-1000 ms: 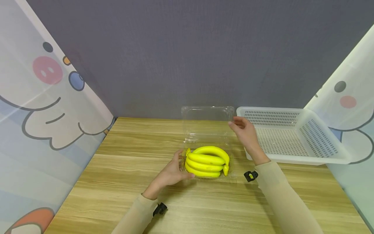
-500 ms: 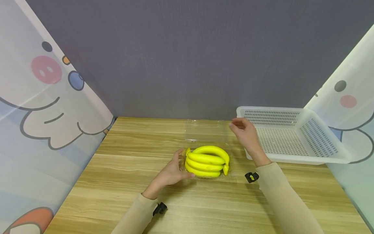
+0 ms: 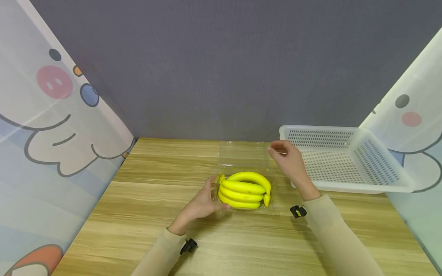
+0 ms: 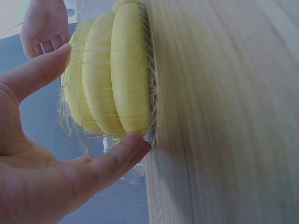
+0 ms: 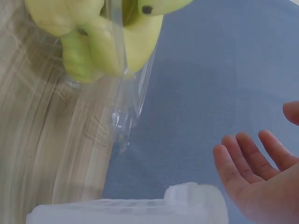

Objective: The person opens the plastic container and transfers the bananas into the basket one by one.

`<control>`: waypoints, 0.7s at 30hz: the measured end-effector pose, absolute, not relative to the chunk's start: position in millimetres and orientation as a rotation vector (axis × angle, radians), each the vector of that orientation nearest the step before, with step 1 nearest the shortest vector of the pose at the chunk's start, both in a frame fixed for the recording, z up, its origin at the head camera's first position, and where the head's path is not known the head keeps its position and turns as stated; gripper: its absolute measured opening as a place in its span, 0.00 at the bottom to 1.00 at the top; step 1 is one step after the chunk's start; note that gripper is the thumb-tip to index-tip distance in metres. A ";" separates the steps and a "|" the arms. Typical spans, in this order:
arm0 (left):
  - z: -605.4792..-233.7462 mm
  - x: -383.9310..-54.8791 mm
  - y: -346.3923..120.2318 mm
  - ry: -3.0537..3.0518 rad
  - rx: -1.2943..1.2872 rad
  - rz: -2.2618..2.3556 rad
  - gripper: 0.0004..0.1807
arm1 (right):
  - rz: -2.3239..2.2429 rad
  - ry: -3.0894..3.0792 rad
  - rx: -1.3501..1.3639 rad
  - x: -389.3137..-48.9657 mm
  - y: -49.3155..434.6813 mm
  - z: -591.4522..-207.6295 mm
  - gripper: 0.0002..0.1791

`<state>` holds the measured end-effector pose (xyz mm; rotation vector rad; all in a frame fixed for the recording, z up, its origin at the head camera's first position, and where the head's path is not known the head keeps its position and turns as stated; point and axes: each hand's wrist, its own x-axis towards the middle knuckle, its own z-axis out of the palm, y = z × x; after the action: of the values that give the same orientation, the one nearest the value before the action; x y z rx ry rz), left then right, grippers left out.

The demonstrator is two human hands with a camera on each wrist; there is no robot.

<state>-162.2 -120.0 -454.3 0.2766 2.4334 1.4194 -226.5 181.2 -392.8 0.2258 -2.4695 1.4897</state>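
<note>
A bunch of yellow bananas [image 3: 243,189] lies in the base of a clear plastic clamshell container [image 4: 100,65] on the wooden table. The container's lid [image 3: 243,154] is folded back toward the grey wall, away from the fruit. My left hand [image 3: 203,202] holds the left end of the base, its thumb [image 4: 51,65] near the top edge and its fingers [image 4: 119,156] lower down on the side. Over the table between the lid and the white basket, my right hand [image 3: 290,160] hovers with loosely bent fingers [image 5: 250,161] and nothing in them.
The white perforated plastic basket [image 3: 390,188] stands at the back right, close beside my right hand. A grey wall [image 3: 207,69] rises behind the table [image 3: 145,199]. Printed cartoon curtains [image 3: 69,126] flank both sides.
The container's lid has dropped back from a raised position to lie low toward the wall. My right hand has shifted slightly left and down; my left hand stays in place.
</note>
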 end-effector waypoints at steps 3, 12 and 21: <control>-454.9 -162.3 -119.9 2.429 0.278 1.425 0.65 | 1.493 -2.472 0.248 -224.1 179.3 -392.7 0.23; -453.9 -161.5 -119.6 2.431 0.281 1.425 0.65 | 1.435 -2.483 0.287 -216.6 174.2 -391.6 0.20; -453.6 -162.1 -119.4 2.421 0.292 1.440 0.64 | 1.405 -2.450 0.354 -207.4 168.2 -390.6 0.15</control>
<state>-162.1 -119.4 -453.6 0.2924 2.4215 1.4402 -207.4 168.2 -390.6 0.3535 -2.4496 1.4046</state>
